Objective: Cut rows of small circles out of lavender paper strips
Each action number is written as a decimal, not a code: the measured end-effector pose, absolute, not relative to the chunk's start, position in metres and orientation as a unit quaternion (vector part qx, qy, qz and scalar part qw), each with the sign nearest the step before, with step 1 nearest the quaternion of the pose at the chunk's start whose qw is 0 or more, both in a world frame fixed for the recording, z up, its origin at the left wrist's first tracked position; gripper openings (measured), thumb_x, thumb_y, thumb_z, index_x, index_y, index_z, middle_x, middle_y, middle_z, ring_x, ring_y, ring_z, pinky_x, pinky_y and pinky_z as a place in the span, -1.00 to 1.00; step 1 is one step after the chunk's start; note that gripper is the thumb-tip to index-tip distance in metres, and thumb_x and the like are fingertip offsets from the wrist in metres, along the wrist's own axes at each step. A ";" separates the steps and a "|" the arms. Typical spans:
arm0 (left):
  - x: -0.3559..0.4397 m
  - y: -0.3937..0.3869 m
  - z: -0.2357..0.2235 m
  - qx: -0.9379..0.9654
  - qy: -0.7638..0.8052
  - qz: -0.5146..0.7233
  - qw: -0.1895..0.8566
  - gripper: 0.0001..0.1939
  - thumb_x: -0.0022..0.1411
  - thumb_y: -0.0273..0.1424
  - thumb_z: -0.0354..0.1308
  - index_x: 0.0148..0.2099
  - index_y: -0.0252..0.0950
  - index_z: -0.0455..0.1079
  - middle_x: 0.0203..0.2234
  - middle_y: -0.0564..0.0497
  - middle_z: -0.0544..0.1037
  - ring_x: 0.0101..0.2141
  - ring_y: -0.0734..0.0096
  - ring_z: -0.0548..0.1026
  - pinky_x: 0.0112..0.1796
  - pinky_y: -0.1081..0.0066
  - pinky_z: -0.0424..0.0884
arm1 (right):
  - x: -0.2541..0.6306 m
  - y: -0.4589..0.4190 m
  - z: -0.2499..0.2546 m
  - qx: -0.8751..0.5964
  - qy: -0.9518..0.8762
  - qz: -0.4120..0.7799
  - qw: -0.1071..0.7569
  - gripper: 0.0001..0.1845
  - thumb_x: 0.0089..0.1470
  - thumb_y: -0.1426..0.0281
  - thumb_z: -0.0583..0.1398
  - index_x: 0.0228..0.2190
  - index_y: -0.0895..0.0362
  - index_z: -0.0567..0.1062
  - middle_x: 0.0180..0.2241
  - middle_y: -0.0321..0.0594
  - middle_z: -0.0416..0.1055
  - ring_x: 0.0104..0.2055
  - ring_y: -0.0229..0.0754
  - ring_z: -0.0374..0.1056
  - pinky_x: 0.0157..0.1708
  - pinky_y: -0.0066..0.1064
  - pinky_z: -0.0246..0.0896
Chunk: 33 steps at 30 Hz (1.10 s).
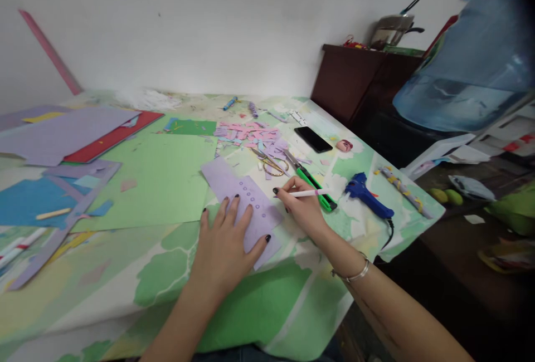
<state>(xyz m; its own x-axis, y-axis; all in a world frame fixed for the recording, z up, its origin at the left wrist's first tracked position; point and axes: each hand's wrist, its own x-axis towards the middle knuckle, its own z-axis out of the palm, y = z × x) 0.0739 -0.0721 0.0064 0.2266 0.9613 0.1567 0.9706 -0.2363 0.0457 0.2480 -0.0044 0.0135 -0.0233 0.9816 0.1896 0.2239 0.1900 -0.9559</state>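
Note:
My left hand (225, 239) lies flat with fingers spread on a piece of purple paper (221, 172). A row of several small drawn circles runs down the paper beside my fingertips. My right hand (303, 206) is closed around a white pen (307, 193), just to the right of the paper; its tip seems to be off the sheet. Beyond that hand lie a green utility knife (309, 179) with its blade out and a pair of gold-handled scissors (271, 162).
A blue glue gun (368, 195) and a decorated stick (399, 188) lie at the right. Farther back are a black phone (313, 139) and pink and purple paper scraps (248, 132). Green sheets (154, 178) and blue card (29, 200) cover the left. A large water bottle (463, 78) stands beyond the table.

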 end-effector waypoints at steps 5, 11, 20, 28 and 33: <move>0.074 -0.072 0.006 -0.784 -0.615 -0.077 0.032 -0.37 0.25 -0.04 -0.10 0.25 -0.27 0.19 0.28 -0.24 0.11 0.26 -0.10 0.05 0.12 -0.24 0.00 | 0.257 -0.019 0.019 -0.496 -0.604 0.429 0.453 -0.95 -0.11 0.49 0.19 -0.51 0.14 0.39 -0.62 -0.38 0.34 -0.57 -0.33 0.21 -0.56 -0.51 0.04; 0.074 -0.073 0.005 -0.785 -0.612 -0.087 0.035 -0.38 0.24 -0.05 -0.08 0.24 -0.27 0.21 0.27 -0.25 0.13 0.26 -0.11 0.06 0.12 -0.24 0.00 | 0.258 -0.039 0.018 -0.471 -0.609 0.469 0.433 -0.86 -0.10 0.47 0.16 -0.54 0.09 0.25 -0.68 -0.41 0.35 -0.63 -0.32 0.20 -0.60 -0.51 0.06; 0.074 -0.073 0.004 -0.787 -0.609 -0.095 0.039 -0.38 0.24 -0.06 -0.06 0.23 -0.29 0.22 0.27 -0.27 0.15 0.25 -0.13 0.08 0.11 -0.24 0.03 | 0.245 -0.033 0.013 -0.523 -0.596 0.370 0.484 -0.69 -0.18 0.54 0.12 -0.73 0.10 0.06 -0.75 -0.48 -0.05 -0.64 -0.37 -0.09 -0.62 -0.47 -0.20; 0.074 -0.074 0.007 -0.785 -0.612 -0.089 0.034 -0.39 0.24 -0.07 -0.04 0.23 -0.29 0.22 0.26 -0.26 0.15 0.25 -0.13 0.07 0.11 -0.24 0.03 | 0.247 -0.032 0.014 -0.498 -0.625 0.375 0.469 -0.68 -0.17 0.54 0.11 -0.73 0.10 0.06 -0.74 -0.47 -0.06 -0.65 -0.37 -0.06 -0.63 -0.46 -0.17; 0.074 -0.073 0.008 -0.786 -0.612 -0.088 0.034 -0.40 0.24 -0.07 -0.05 0.23 -0.28 0.22 0.27 -0.25 0.14 0.26 -0.12 0.06 0.12 -0.24 0.03 | 0.246 -0.032 0.013 -0.494 -0.632 0.370 0.468 -0.67 -0.14 0.53 0.12 -0.73 0.10 0.07 -0.75 -0.47 -0.02 -0.65 -0.37 -0.05 -0.63 -0.46 -0.16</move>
<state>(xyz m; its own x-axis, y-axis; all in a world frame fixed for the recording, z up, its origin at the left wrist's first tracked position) 0.0740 -0.0734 0.0076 0.2365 0.9549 0.1793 0.9668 -0.2496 0.0543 0.2458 -0.0323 0.0125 -0.0726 0.9714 0.2262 0.2788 0.2375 -0.9305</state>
